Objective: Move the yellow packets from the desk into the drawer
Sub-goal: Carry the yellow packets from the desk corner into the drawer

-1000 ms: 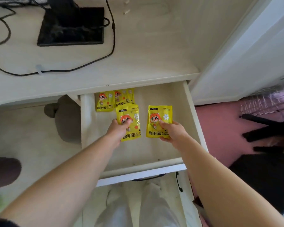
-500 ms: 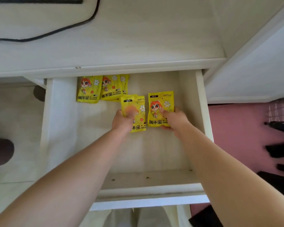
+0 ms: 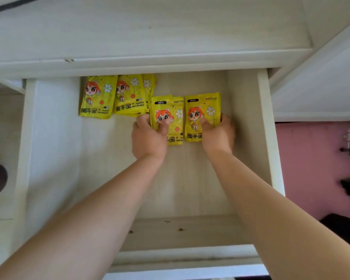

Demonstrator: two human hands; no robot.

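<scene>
The open drawer (image 3: 266,138) of the pale wooden desk (image 3: 150,33) fills the view. Each of my hands holds a yellow hand-warmer packet flat against the drawer floor, side by side. My left hand (image 3: 149,137) grips one packet (image 3: 173,114) with thumb on its face. My right hand (image 3: 217,134) grips the other packet (image 3: 202,110) by its lower right part. Further back at the left lie one single packet (image 3: 98,98) and a small stack of packets (image 3: 131,96), partly under the desk edge.
The drawer's front panel (image 3: 186,257) is nearest me. Its left wall (image 3: 28,138) is a wide white board. A pink floor (image 3: 311,158) with dark objects lies to the right. A black cable (image 3: 10,5) crosses the desk's top left.
Both hands have pushed their packets deeper into the drawer and lowered them to its floor. The camera has tipped down and closer, so the desk top has slid out of view.
</scene>
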